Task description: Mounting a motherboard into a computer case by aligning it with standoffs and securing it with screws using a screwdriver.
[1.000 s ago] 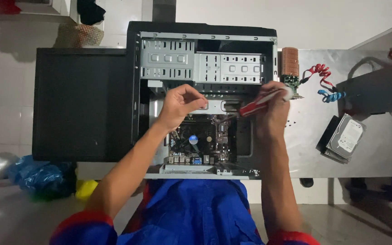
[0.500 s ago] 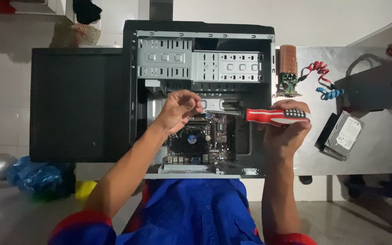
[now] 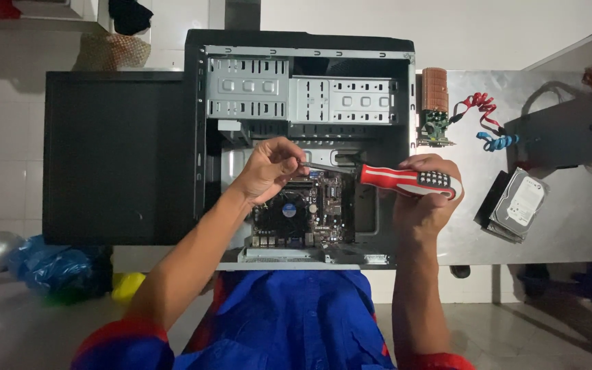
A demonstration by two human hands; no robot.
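An open black computer case (image 3: 405, 103) lies on its side on a steel table, with a motherboard (image 3: 310, 212) and its round cooler inside. My right hand (image 3: 423, 199) grips the red and black handle of a screwdriver (image 3: 405, 181), held level over the case. The metal shaft points left to my left hand (image 3: 268, 168), whose fingertips pinch the tip above the motherboard. What sits at the tip is hidden by my fingers.
The removed black side panel (image 3: 118, 157) lies left of the case. On the table to the right are a hard drive (image 3: 519, 205), a copper heatsink card (image 3: 435, 106), red and blue cables (image 3: 484, 120) and a power supply box (image 3: 570, 133). Balloons and a blue bag (image 3: 42, 264) lie on the floor.
My right hand has lifted out of the case and swung the screwdriver level, handle to the right. My left hand has stayed over the motherboard and now holds the tip.
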